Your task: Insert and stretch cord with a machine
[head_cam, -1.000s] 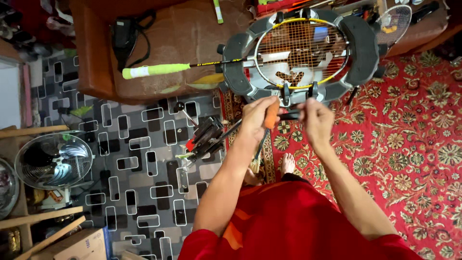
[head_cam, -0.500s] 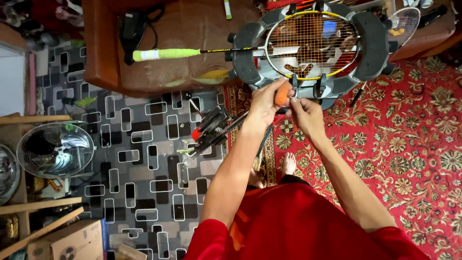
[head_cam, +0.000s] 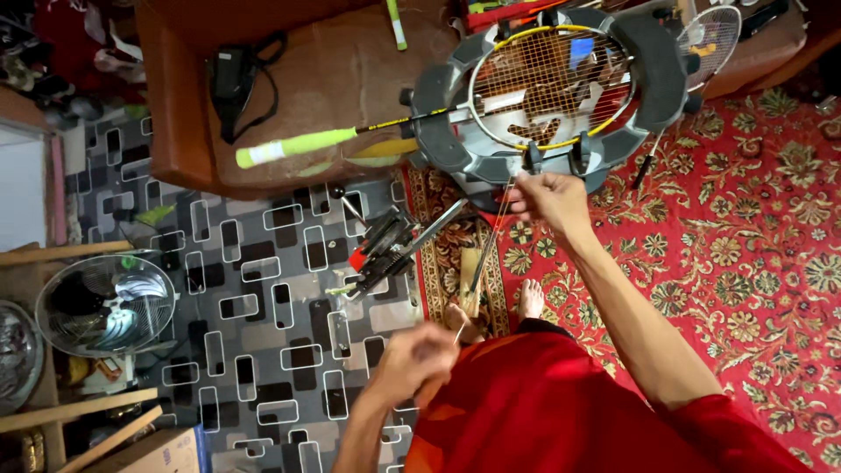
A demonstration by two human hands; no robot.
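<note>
Pulling string through the frame is the work in hand: the racket (head_cam: 547, 83), yellow-rimmed with a green grip, lies clamped flat in the grey stringing machine (head_cam: 648, 61) at the far side, its handle pointing left over a brown table (head_cam: 175, 131). The right hand (head_cam: 547, 200) sits just under the machine's near edge, fingers pinched together on a thin string (head_cam: 499, 223) that runs down and near-left from the racket's lower rim. The left hand (head_cam: 416, 359) is now low and close to the body, over the red shirt (head_cam: 561, 412), blurred; it looks closed, seemingly around the string's free end, though the blur keeps me from being sure.

Half a second ago both hands met at the racket's near rim, the left around something orange. Since then the left has swept well away toward the body, and the orange thing is no longer seen. That reads as a length of string drawn out through a grommet, slack being taken up.

Left of the string, the machine's tension head (head_cam: 385, 250) juts over the patterned floor (head_cam: 263, 289). A red carpet (head_cam: 753, 245) lies to the right, a fan (head_cam: 105, 302) far left.
</note>
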